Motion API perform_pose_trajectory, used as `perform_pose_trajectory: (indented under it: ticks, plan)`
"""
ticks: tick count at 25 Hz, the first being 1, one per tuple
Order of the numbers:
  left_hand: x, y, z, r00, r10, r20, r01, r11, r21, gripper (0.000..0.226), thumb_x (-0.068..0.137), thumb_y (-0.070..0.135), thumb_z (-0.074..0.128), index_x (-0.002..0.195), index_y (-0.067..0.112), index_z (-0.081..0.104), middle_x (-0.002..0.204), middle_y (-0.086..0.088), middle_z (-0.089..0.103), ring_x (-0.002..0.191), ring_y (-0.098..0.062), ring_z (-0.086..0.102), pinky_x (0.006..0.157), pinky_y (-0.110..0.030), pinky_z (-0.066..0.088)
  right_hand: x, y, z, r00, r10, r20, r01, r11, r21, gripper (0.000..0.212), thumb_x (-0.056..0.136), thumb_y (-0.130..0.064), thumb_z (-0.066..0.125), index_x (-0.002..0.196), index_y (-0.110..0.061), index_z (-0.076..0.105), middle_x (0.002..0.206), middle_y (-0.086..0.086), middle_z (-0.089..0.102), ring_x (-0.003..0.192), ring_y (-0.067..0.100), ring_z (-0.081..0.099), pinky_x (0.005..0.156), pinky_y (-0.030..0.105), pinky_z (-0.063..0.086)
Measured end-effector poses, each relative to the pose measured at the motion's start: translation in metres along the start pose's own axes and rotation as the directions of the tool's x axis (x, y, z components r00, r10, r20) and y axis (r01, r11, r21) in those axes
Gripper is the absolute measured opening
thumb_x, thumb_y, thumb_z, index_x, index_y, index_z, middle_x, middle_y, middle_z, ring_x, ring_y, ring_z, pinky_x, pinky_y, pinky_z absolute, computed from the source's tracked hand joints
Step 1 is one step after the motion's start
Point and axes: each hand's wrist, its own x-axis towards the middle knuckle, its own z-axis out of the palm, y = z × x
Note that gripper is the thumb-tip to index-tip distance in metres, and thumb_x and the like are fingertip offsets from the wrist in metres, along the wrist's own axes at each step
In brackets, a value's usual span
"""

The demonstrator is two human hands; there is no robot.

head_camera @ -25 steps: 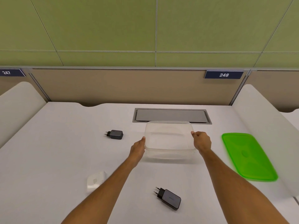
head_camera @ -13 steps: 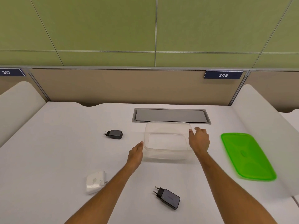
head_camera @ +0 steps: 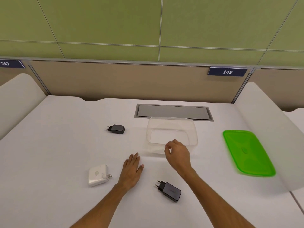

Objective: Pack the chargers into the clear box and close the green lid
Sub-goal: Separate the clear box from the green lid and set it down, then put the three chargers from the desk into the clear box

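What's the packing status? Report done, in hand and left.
Done: the clear box stands open and empty, the green lid off beside it. In hand: nothing; the left hand and right hand are empty. Left: the white charger, the near black charger and the far black charger go in, then the lid.

Two bare forearms enter from the bottom edge — no sleeves in view on either. Bare left hand (head_camera: 131,170) and bare right hand (head_camera: 178,153): no gloves, rings, watch or wristbands visible. Nails short, unpainted as far as can be told — detail too small to confirm more.
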Motion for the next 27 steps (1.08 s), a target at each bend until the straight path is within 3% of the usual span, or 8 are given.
perform_pose_trajectory:
  ticks: [5, 8, 11, 14, 17, 21, 24, 27]
  plan:
    - [-0.011, -0.005, 0.008, 0.999, 0.046, -0.026, -0.040, 0.981, 0.187, 0.061, 0.100, 0.043, 0.023, 0.150, 0.016, 0.002, 0.161, 0.002, -0.005, 0.146, -0.015, -0.010, 0.117, -0.032, -0.009, -0.026, 0.015, 0.013, 0.933, 0.080, 0.351, -0.045, 0.993, -0.107, 0.050, 0.082, -0.068, 0.045, 0.101, -0.026, 0.066, 0.097, -0.009, 0.067, 0.092, 0.015, 0.062, 0.069, 0.028, 0.041]
    - [-0.015, -0.005, 0.010, 0.995, 0.078, -0.065, -0.059, 0.966, 0.251, 0.062, 0.099, 0.044, 0.025, 0.151, 0.015, 0.005, 0.161, 0.001, -0.001, 0.147, -0.017, -0.007, 0.117, -0.033, -0.008, -0.038, 0.022, 0.018, 0.836, 0.120, 0.536, -0.025, 0.983, -0.181, 0.067, 0.068, -0.078, 0.051, 0.113, -0.029, 0.059, 0.110, -0.009, 0.062, 0.102, 0.016, 0.060, 0.076, 0.029, 0.042]
    - [-0.016, -0.004, 0.009, 0.993, 0.083, -0.082, -0.059, 0.963, 0.264, 0.062, 0.099, 0.044, 0.025, 0.151, 0.015, 0.006, 0.161, 0.001, 0.001, 0.147, -0.017, -0.006, 0.118, -0.033, -0.007, -0.047, 0.023, 0.019, 0.767, 0.127, 0.629, 0.038, 0.969, -0.242, 0.077, 0.058, -0.078, 0.059, 0.117, -0.029, 0.054, 0.114, -0.008, 0.058, 0.103, 0.018, 0.059, 0.076, 0.030, 0.042]
    - [-0.017, -0.006, 0.010, 0.994, 0.078, -0.082, -0.053, 0.961, 0.271, 0.063, 0.099, 0.045, 0.024, 0.151, 0.016, 0.006, 0.161, 0.002, 0.001, 0.147, -0.016, -0.007, 0.118, -0.033, -0.007, -0.055, 0.021, 0.022, 0.723, 0.121, 0.680, 0.133, 0.942, -0.309, 0.076, 0.057, -0.070, 0.067, 0.117, -0.025, 0.050, 0.112, -0.004, 0.058, 0.100, 0.021, 0.060, 0.073, 0.031, 0.041]
    - [-0.016, -0.006, 0.011, 0.994, 0.072, -0.077, -0.047, 0.958, 0.282, 0.063, 0.098, 0.047, 0.022, 0.151, 0.017, 0.007, 0.161, 0.003, 0.001, 0.147, -0.015, -0.007, 0.119, -0.033, -0.006, -0.058, 0.017, 0.024, 0.713, 0.118, 0.692, 0.190, 0.917, -0.352, 0.061, 0.062, -0.054, 0.070, 0.110, -0.020, 0.053, 0.108, -0.001, 0.060, 0.094, 0.024, 0.059, 0.073, 0.032, 0.044]
    - [-0.014, -0.007, 0.011, 0.994, 0.074, -0.082, -0.051, 0.966, 0.254, 0.063, 0.097, 0.046, 0.025, 0.151, 0.017, 0.009, 0.161, 0.002, 0.004, 0.147, -0.015, -0.005, 0.119, -0.034, -0.004, -0.056, 0.008, 0.024, 0.697, 0.112, 0.708, 0.250, 0.888, -0.387, 0.024, 0.069, -0.032, 0.066, 0.075, -0.017, 0.048, 0.087, 0.005, 0.057, 0.074, 0.023, 0.049, 0.059, 0.027, 0.037]
    - [-0.015, -0.008, 0.012, 0.993, 0.076, -0.087, -0.051, 0.966, 0.254, 0.064, 0.097, 0.047, 0.023, 0.151, 0.017, 0.008, 0.161, 0.003, 0.003, 0.146, -0.014, -0.007, 0.119, -0.033, -0.008, -0.043, 0.000, 0.021, 0.713, 0.069, 0.698, 0.302, 0.868, -0.393, 0.024, 0.073, -0.028, 0.067, 0.089, -0.012, 0.059, 0.098, 0.010, 0.065, 0.075, 0.025, 0.051, 0.061, 0.030, 0.040]
    - [-0.014, -0.008, 0.013, 0.992, 0.078, -0.096, -0.054, 0.970, 0.238, 0.065, 0.096, 0.049, 0.023, 0.151, 0.016, 0.010, 0.160, 0.002, 0.005, 0.145, -0.014, -0.009, 0.117, -0.031, -0.011, -0.014, -0.011, 0.004, 0.770, 0.013, 0.638, 0.309, 0.867, -0.391, 0.035, 0.073, -0.033, 0.067, 0.101, -0.012, 0.064, 0.104, 0.009, 0.067, 0.089, 0.028, 0.062, 0.069, 0.031, 0.045]
